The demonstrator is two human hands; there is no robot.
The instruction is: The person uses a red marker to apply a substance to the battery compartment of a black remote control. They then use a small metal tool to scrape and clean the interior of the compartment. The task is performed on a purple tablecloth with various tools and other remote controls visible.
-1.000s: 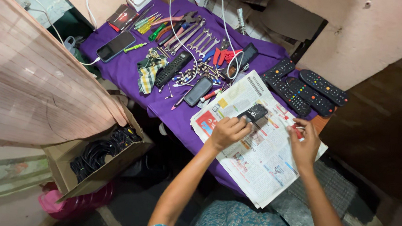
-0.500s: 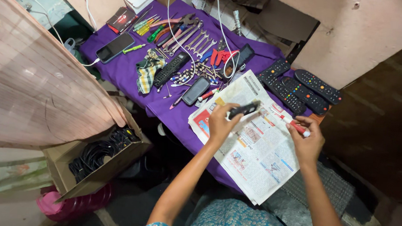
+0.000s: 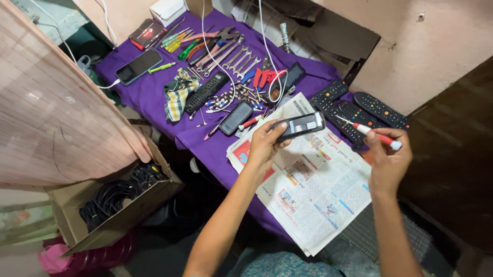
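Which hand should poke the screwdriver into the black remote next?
Probably the right hand: its grip already holds the red-and-white screwdriver, tip pointing toward the black remote. The left hand is busy holding that remote above the newspaper.

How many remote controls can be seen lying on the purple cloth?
5: three black remotes near the right hand, one beside the checked cloth, one by the wrenches. Others may be hidden.

**Even indoor light, dark right side**

Soft, flat light falls on the purple cloth-covered table; shadows are weak. Faint glare sits on the glossy black slim device in the left hand. The brown wooden panel at right is dim. Wide-angle bending at edges; focus sharp centrally.
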